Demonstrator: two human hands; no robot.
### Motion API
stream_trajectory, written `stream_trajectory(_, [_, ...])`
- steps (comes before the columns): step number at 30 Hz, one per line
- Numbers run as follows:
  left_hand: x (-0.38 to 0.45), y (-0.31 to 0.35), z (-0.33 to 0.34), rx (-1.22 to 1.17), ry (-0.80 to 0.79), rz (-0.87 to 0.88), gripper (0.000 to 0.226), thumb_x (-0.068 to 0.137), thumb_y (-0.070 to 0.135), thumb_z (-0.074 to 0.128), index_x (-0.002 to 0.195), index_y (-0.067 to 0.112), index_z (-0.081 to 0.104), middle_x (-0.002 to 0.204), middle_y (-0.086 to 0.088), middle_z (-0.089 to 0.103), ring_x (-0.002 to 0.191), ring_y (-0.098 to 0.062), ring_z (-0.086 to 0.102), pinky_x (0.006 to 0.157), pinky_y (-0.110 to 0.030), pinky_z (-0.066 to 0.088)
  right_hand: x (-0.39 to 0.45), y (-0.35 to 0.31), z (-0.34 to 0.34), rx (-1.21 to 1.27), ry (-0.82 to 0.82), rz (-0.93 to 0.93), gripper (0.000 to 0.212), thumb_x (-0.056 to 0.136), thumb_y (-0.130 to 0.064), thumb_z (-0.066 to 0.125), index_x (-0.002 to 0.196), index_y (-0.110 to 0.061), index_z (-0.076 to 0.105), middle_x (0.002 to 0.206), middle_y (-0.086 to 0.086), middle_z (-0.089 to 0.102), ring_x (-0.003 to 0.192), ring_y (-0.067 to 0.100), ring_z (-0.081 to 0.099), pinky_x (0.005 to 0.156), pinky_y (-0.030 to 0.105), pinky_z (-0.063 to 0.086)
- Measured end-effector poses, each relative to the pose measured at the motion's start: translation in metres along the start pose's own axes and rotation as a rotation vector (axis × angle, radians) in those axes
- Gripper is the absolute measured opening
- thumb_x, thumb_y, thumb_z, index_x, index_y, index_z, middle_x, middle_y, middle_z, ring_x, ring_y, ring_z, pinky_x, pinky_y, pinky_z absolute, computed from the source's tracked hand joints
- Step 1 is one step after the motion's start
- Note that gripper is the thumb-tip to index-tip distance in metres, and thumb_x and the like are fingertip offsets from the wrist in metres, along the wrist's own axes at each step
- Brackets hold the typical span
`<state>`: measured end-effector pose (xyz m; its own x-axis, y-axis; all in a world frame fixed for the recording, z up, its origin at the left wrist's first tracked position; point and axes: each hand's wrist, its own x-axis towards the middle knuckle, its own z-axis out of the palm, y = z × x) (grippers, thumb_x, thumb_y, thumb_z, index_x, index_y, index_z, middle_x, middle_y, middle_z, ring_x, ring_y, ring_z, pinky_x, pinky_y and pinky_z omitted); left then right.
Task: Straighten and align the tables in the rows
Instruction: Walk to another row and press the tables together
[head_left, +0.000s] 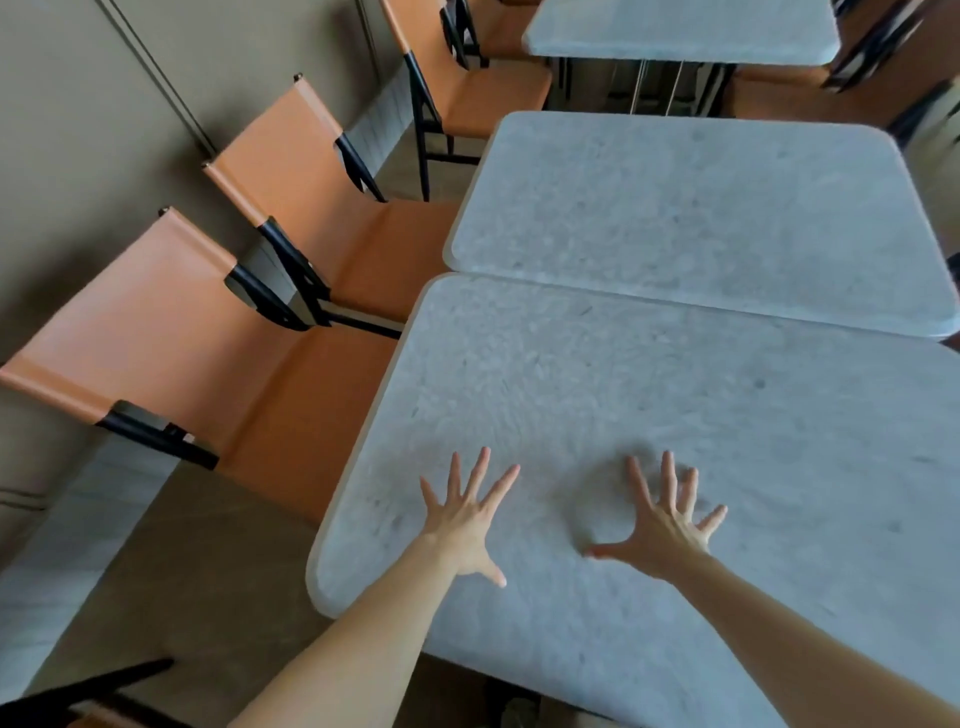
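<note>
A grey marble-topped table (597, 384) fills the lower right of the head view. My left hand (467, 525) and my right hand (667, 525) are spread over its near end with fingers apart, holding nothing. A second marble table (701, 208) butts against its far edge, its left corner set a little further right than the near table's corner. A third marble table (680, 31) stands further back, apart from the second by a gap.
Three orange chairs with black frames line the left side: one (171, 332) near, one (322, 197) in the middle, one (467, 78) far. A beige wall (78, 130) runs behind them. More orange chairs (883, 78) stand at the far right. Brown floor (197, 571) lies at lower left.
</note>
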<state>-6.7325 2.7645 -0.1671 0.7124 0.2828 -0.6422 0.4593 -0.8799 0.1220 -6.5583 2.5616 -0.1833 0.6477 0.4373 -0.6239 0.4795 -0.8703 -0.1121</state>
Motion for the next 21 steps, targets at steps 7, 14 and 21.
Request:
stream_trajectory(7, [0.067,0.023,-0.051,-0.070,0.159,0.024,0.107,0.081,0.080,0.051,0.153,0.047,-0.021,0.157,0.005,-0.044,0.147,-0.039,-0.034,0.110,-0.075,-0.010,0.015,0.010,0.006,0.054,0.053,-0.053,0.138,0.050,-0.099,0.048,0.154,-0.041,-0.022,0.162,0.005,-0.035,0.149,0.045,-0.023,0.108,0.075,-0.007])
stream_trajectory(14, [0.186,0.030,-0.117,-0.056,0.373,-0.110,0.074,0.097,0.070,0.026,0.158,0.044,-0.005,0.164,0.005,-0.031,0.150,-0.041,-0.026,0.112,-0.075,-0.009,0.122,0.015,-0.077,0.211,0.391,0.097,0.079,0.095,-0.067,0.036,0.160,-0.028,0.016,0.168,0.009,-0.008,0.154,0.030,-0.015,0.117,0.066,-0.001])
stream_trajectory(21, [0.274,0.028,-0.130,-0.108,0.545,-0.326,0.091,0.080,0.083,0.018,0.159,0.039,0.007,0.169,-0.016,-0.002,0.152,-0.048,-0.008,0.108,-0.079,-0.002,0.223,0.012,-0.123,0.231,0.373,0.464,0.110,0.084,-0.079,0.025,0.159,-0.002,0.002,0.166,0.024,-0.007,0.148,0.054,-0.009,0.107,0.081,0.008])
